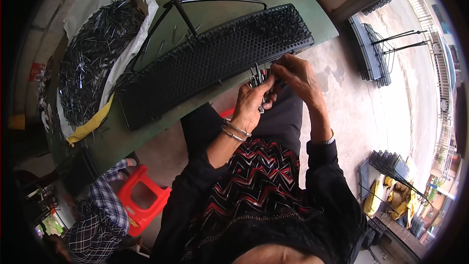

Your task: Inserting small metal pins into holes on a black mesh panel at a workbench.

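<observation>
My left hand (253,100) is closed round a bundle of thin, dark metal rods (259,76), held just off the table's near edge. Close beside it, my right hand (297,74) has its thumb and fingers pinched together at the top of the bundle; what lies between its fingertips is too small to make out. In front of both hands a long black perforated tray (195,71) rests on the table. Its right end is crowded with small dark pieces standing in the holes, while the holes toward its middle look bare.
An open white sack (100,63) heaped with dark thin rods lies on the green table (215,29) at the left. A black metal frame (178,4) rises behind the tray. A red stool (142,200) and a person in checked clothing (95,225) are at lower left.
</observation>
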`<state>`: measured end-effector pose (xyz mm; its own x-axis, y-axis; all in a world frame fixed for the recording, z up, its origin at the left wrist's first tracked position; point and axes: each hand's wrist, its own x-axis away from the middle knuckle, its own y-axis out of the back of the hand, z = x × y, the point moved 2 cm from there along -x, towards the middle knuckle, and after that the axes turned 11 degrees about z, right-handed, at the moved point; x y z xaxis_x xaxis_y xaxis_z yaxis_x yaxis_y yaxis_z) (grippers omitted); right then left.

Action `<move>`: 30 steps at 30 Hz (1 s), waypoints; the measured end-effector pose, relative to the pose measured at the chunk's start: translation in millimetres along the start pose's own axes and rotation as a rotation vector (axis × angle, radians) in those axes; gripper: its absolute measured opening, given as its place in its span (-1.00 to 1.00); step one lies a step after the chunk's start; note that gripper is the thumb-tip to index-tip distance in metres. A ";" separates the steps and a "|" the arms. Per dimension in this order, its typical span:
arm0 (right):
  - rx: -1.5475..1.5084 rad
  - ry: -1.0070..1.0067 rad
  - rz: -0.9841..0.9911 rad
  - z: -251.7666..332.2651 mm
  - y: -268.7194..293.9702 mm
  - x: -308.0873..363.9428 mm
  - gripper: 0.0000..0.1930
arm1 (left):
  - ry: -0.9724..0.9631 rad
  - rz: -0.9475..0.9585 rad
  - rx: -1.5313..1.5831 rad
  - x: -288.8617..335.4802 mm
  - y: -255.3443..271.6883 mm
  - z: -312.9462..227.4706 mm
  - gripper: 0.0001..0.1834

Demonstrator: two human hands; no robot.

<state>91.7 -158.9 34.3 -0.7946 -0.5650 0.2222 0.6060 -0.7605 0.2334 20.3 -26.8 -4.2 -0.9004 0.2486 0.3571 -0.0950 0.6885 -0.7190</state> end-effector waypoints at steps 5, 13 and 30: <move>0.050 0.042 -0.152 -2.5 5.8 -1.8 -0.81 | -0.044 -0.015 0.006 -6.4 6.0 0.0 -0.80; 0.512 0.323 -0.791 -1.4 24.0 -19.4 -0.95 | 0.010 -0.066 0.193 -8.9 25.8 2.2 -0.78; 0.565 0.278 -0.694 -2.7 22.3 -25.7 -0.94 | -0.032 -0.048 0.131 3.5 11.2 -5.7 -0.81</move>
<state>125.6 -162.2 31.2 -0.9214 -0.1547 -0.3566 -0.1371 -0.7291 0.6705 18.5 -14.4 -7.6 -0.9064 0.1942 0.3752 -0.1911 0.6035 -0.7741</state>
